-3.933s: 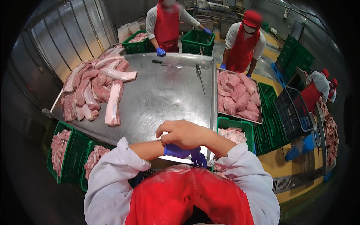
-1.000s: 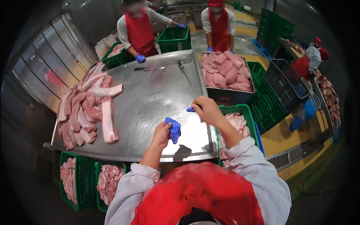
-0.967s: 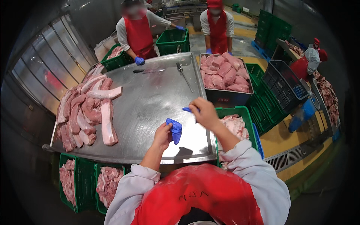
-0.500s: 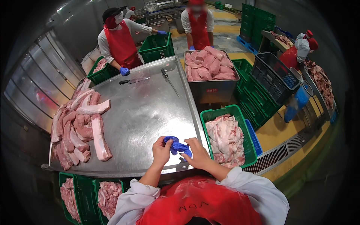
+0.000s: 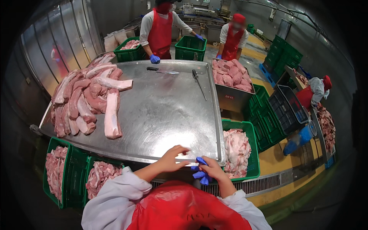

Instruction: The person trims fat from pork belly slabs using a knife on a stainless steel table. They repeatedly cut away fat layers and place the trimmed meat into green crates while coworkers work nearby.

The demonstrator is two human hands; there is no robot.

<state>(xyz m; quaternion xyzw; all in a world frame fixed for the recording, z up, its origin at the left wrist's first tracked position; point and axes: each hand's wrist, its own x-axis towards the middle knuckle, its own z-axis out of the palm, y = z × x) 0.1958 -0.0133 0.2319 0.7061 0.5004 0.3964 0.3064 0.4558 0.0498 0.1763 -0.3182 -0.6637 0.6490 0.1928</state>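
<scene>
In my right hand (image 5: 213, 168) is a crumpled blue glove (image 5: 201, 175), pinched between thumb and fingers, with some of its fingers hanging loose. My left hand (image 5: 172, 159) is bare and holds nothing; its fingers are apart, just left of the glove. Both hands are over the near edge of the steel table (image 5: 161, 119). Long strips of raw meat (image 5: 86, 99) are piled on the table's left side. A knife (image 5: 165, 71) with a black handle and a sharpening steel (image 5: 199, 85) lie toward the far side.
Right of the table stand a green crate of pale trimmings (image 5: 236, 149) and a steel bin of meat pieces (image 5: 232, 74). Two green crates of meat (image 5: 101, 176) sit below the near left edge. Across the table, a co-worker (image 5: 159, 34) rests a blue-gloved hand on its edge.
My left hand has let go of the glove and moved apart from it. The glove is now in my right hand alone, nearer to me. The whole view has shifted.
</scene>
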